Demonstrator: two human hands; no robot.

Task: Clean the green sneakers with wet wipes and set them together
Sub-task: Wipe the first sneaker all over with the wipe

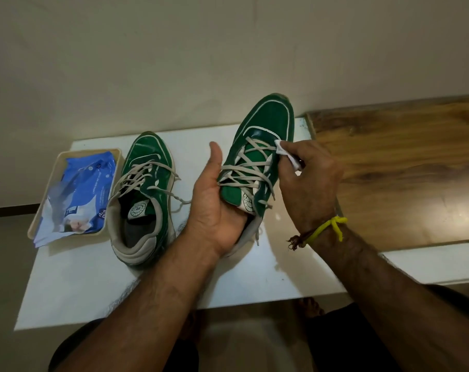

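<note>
Left hand grips one green sneaker from below at the heel end, thumb up along its inner side, fingers hidden under the shoe. Toe points away from the person and is tilted up off the white table.

Right hand pinches a white wet wipe in curled fingers and presses it to the held sneaker's right side, by the upper laces. Yellow thread band and a brown one on the right wrist.

Second green sneaker stands flat on the table just left of the left hand, toe away, laces loose, one lace end trailing toward the left wrist. The two shoes are apart, with the left hand between them.

Further left of that shoe: beige tray holding a blue wipes pack, its lower end hanging over the tray's near rim.

Right of the right hand: a wooden board lying on the surface, just beside the held sneaker's toe.
</note>
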